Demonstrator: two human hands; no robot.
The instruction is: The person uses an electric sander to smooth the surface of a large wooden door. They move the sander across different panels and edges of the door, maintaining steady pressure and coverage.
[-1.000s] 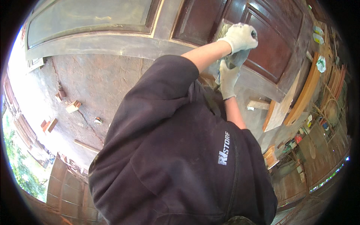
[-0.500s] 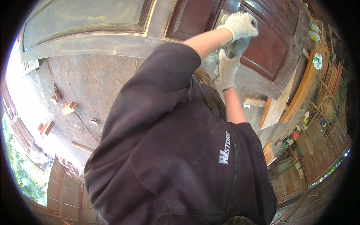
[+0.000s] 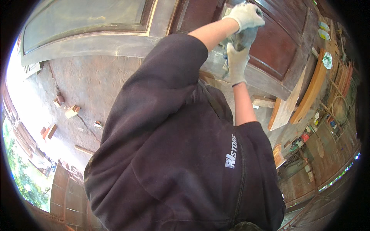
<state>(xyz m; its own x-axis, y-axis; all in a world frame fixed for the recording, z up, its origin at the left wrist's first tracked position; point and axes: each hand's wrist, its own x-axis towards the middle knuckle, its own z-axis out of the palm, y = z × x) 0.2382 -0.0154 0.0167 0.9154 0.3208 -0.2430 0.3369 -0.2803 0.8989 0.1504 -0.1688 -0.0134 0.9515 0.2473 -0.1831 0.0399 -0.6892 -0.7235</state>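
- Over the last second both hands have slid away from the body, carrying the grey tool [image 3: 246,37] farther across the door [image 3: 275,54]; the right arm now looks more stretched out.
- For the work in hand, this suggests a stroke along the wood rather than a change of grip, since the hands keep much the same hold.
- The tool sits between the two hands, below the left hand [image 3: 244,18] and just beyond the right hand [image 3: 238,63], touching both.
- The left hand, gloved, is curled over the tool's top end; its fingertips are mostly hidden.
- The right hand, also gloved, grips the near end, thumb apart from the fingers, with the tool between them.
- The tool is over the door, left of the reddish panel; its underside is hidden, so contact with the wood cannot be told.
- Well to the right lies a plank [image 3: 311,89].
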